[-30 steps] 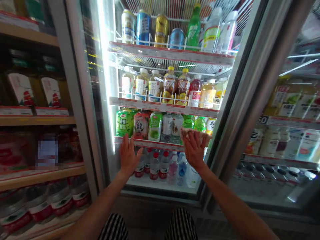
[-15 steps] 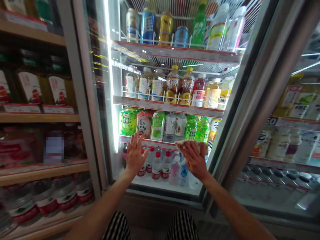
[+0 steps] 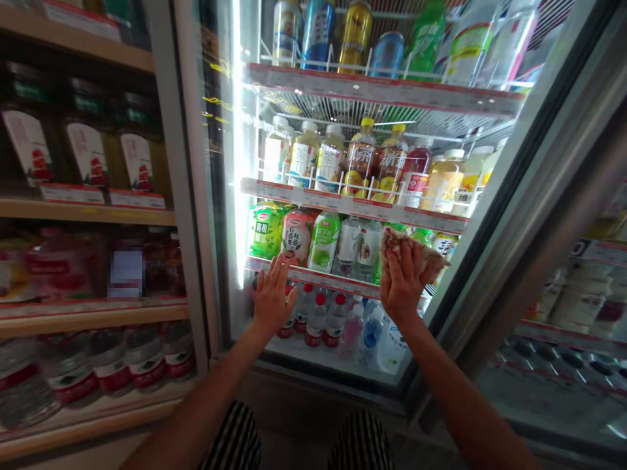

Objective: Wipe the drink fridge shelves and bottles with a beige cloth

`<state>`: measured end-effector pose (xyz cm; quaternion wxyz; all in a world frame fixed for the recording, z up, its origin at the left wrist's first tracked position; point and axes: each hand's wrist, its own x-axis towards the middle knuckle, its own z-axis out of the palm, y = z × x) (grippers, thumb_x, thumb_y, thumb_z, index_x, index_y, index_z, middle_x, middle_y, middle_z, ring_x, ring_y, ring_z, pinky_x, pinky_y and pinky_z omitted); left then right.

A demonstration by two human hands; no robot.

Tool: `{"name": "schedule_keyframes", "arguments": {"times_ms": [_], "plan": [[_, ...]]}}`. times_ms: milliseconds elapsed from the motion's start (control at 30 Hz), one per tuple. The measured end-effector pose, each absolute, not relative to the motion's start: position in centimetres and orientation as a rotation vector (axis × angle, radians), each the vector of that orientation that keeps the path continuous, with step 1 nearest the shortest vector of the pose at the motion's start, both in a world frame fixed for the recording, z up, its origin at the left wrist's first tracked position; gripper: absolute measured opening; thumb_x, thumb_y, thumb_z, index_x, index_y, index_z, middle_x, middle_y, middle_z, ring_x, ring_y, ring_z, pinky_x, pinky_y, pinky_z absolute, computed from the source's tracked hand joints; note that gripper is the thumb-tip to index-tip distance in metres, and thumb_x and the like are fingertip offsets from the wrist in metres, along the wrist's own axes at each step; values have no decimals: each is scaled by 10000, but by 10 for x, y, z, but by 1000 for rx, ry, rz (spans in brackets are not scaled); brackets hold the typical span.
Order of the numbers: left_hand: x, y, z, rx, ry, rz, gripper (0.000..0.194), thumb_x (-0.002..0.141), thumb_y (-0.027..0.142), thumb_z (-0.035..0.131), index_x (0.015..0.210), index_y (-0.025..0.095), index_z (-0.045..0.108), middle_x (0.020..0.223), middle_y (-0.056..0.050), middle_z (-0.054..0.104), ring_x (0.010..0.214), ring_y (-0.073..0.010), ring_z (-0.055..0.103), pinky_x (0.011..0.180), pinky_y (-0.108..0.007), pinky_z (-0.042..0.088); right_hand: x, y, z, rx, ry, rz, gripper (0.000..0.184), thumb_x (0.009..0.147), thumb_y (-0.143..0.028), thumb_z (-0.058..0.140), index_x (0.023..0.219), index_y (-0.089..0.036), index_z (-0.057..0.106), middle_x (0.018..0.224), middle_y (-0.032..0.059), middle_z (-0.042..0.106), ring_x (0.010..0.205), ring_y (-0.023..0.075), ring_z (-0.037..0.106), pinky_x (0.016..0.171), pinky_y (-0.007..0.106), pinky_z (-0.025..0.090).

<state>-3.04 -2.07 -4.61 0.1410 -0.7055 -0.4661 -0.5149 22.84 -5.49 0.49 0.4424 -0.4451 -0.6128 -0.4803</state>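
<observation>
The person's right hand (image 3: 402, 281) presses a crumpled, pale brownish-pink cloth (image 3: 396, 240) toward the glass door (image 3: 337, 385) of a lit drinks cooler, in the door's lower right part. Its fingers spread over the cloth, pinning it flat-handed rather than clenching it, and one corner sticks out past them on the right. The left hand (image 3: 271, 300) is at the door's lower left, palm toward the glass, fingers extended and gripping nothing; whether the whole palm bears on the pane I cannot tell. Behind the door's top part stand a gold can (image 3: 355, 32) and a short blue can (image 3: 388, 53); behind its middle, bottles with yellow caps (image 3: 360, 156). Lower behind the door, a red bottle (image 3: 296, 238) shows just above the left fingertips, and red-capped bottles (image 3: 317, 320) stand on the bottom level, between the two hands as seen from here. Left of the door, wooden shelves (image 3: 83, 209) carry more bottles; right of it runs a thick metal bar (image 3: 539, 228). Below the door are the person's knees in striped cloth (image 3: 235, 437).
</observation>
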Motion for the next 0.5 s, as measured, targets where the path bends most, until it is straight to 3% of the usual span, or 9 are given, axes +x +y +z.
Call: {"name": "schedule_keyframes", "arguments": {"times_ms": [200,367,500], "plan": [[-42,-18,-45,-1991,-1420,-1531,627,793,261,500,1371,183,272,1456,-112,257,1356,-235,205,1098,-462,181,200,-52,0,-1017,-1989,-1178,530,814,-181,430,1336,-240,361,1375,53,422,1349,200,217,1103,512,82],[-51,-19,-44,-2042,-1422,-1442,635,796,229,480,1382,169,240,1453,-106,268,1350,-231,224,1102,-449,180,188,-41,13,-1067,-1544,-1145,547,817,-225,450,1352,-212,335,1428,98,325,1347,278,206,1059,597,91],[-54,-20,-44,-2045,-1416,-1396,636,806,231,468,1388,161,220,1459,-105,253,1355,-228,209,1101,-448,183,168,-39,3,-1002,-1918,-1124,593,800,-171,446,1371,-224,295,1408,65,368,1348,226,218,1092,537,79]]}}
